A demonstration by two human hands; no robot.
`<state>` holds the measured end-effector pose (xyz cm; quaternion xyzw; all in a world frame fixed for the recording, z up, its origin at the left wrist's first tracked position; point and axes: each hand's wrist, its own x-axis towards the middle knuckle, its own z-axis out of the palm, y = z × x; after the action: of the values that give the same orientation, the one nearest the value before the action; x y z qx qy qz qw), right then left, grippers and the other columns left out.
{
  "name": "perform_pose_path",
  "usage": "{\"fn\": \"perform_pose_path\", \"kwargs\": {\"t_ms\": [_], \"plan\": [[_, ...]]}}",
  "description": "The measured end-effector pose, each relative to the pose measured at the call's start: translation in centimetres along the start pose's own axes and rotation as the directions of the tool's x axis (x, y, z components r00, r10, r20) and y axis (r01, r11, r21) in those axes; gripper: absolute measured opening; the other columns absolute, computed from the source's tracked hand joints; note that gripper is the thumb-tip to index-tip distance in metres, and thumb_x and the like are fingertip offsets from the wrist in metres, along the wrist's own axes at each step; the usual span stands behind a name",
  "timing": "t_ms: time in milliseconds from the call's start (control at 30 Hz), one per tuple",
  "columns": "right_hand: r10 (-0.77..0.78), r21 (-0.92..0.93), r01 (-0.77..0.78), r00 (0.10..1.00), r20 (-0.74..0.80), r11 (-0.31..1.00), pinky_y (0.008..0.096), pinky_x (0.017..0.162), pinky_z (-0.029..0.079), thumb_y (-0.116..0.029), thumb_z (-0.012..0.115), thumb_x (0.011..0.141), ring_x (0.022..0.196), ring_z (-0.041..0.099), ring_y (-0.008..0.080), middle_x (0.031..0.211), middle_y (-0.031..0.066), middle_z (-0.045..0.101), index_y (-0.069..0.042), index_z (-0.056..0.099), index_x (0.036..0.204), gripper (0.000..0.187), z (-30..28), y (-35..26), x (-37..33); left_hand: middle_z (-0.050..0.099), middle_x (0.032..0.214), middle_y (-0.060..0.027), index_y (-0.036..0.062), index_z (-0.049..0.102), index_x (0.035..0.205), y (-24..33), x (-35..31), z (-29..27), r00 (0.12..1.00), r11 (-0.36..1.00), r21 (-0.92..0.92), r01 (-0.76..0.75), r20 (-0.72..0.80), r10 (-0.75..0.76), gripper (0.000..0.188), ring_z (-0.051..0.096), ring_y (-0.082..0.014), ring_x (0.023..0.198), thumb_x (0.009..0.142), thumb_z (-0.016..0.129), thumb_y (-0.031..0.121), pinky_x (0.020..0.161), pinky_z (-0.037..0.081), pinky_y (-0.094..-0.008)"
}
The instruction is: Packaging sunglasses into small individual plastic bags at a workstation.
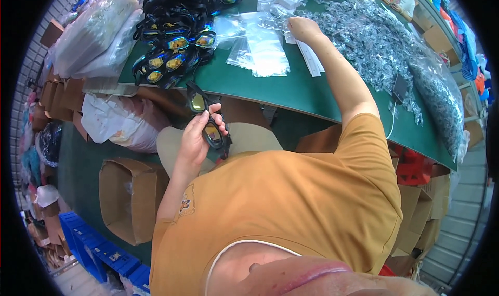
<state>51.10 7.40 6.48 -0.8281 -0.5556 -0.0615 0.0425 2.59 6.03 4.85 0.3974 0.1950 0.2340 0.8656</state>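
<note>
My left hand [194,136] is closed round the middle of a pair of black swim goggles [197,103] with gold mirrored lenses, held over my lap just off the table's near edge. The goggles hang tilted, one lens above my fingers and one below. My right hand [305,29] is stretched far across the green table [312,99], fingers curled down beside a stack of white paper slips [310,60] and some clear plastic; its fingertips are too small to show what they grip. Flat clear plastic bags [262,54] lie to its left.
A heap of similar goggles [176,42] covers the table's left part. Many small clear plastic pieces [358,36] spread over the right, beside a full clear sack [439,101]. An open cardboard box [130,197] and blue crates [99,246] stand at lower left.
</note>
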Motion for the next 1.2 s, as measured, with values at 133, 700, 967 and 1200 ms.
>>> {"fn": "perform_pose_path", "kwargs": {"t_ms": [133,700,967,1200], "plan": [[-0.019,-0.033,0.019,1.000,-0.009,0.999,0.0521,0.090,0.055,-0.024,0.052,0.098,0.103,0.069,0.0409,0.107,0.0221,0.072,-0.004,0.071,0.101,0.028,-1.0,0.2,-0.7,0.062,0.096,-0.0058,-0.0033,0.055,0.135,-0.1,-0.1,-0.1,1.000,1.000,0.000,0.006,-0.010,-0.006,0.038,0.062,-0.0171,0.089,0.112,0.044,0.025,0.081,0.056,-0.0348],[-0.317,0.735,0.362,0.925,-0.209,0.573,0.0392,0.055,0.048,-0.023,0.069,0.093,0.060,0.062,0.0294,0.070,0.0127,0.063,-0.005,0.066,0.076,0.025,-2.0,-25.8,-20.9,0.068,0.105,-0.0087,-0.0025,0.054,0.136,-2.0,1.9,-2.0,0.985,0.973,-0.219,-0.077,-0.166,0.040,0.047,0.065,-0.0188,0.095,0.109,0.037,0.032,0.090,0.052,-0.0339],[-0.385,0.545,0.479,0.878,-0.285,0.688,0.0407,0.057,0.051,-0.024,0.067,0.094,0.062,0.064,0.0314,0.069,0.0104,0.064,-0.007,0.065,0.075,0.026,-2.2,-25.6,-19.9,0.062,0.113,-0.0029,0.0055,0.050,0.142,-3.2,0.4,-0.7,0.967,0.977,0.184,-0.107,-0.209,0.145,0.040,0.058,-0.0112,0.108,0.108,0.054,0.025,0.098,0.046,-0.0296],[-0.150,0.902,0.237,0.969,-0.194,0.362,0.0319,0.081,0.053,-0.020,0.067,0.094,0.097,0.068,0.0227,0.100,0.0119,0.068,-0.002,0.068,0.106,0.022,-1.2,-23.5,-19.0,0.062,0.096,-0.0065,0.0037,0.046,0.143,0.8,-2.1,-0.1,0.983,0.938,0.292,-0.184,0.054,0.176,0.036,0.063,-0.0143,0.079,0.110,0.046,0.017,0.065,0.056,-0.0284]]}}
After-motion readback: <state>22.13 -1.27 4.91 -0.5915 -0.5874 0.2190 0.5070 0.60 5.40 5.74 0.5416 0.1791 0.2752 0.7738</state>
